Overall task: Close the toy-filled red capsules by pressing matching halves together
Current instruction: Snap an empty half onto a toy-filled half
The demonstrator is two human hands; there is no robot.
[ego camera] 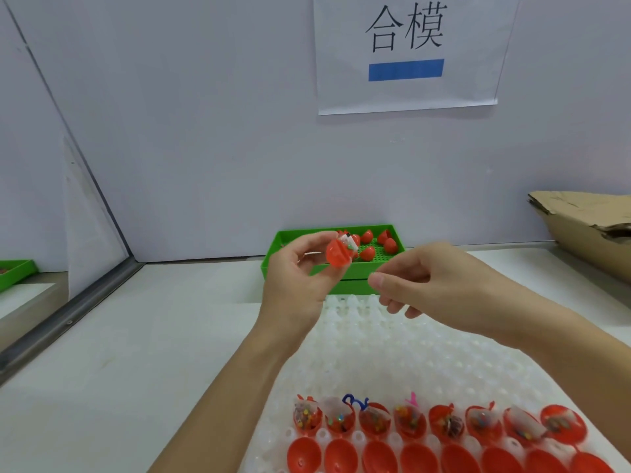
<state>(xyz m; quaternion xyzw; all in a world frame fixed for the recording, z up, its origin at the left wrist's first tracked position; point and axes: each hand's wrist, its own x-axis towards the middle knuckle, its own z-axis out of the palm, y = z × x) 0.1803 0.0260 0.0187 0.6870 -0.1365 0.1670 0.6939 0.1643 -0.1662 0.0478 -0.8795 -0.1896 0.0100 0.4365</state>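
My left hand (300, 281) holds a red capsule (338, 254) raised above the table, with white toy packaging poking out of its top. To its right, my right hand (426, 281) hovers with loosely curled fingers and holds nothing. On the white moulded tray (392, 346) near me stands a row of several toy-filled red halves (409, 421). In front of that row lie several empty red halves (379, 455). A green tray (269, 264) behind my hands contains several closed red capsules (389, 245).
A torn cardboard box (587, 227) sits at the back right. Another green tray (15, 273) shows at the far left behind a partition with a metal frame (68, 315). A paper sign (406, 52) hangs on the back wall.
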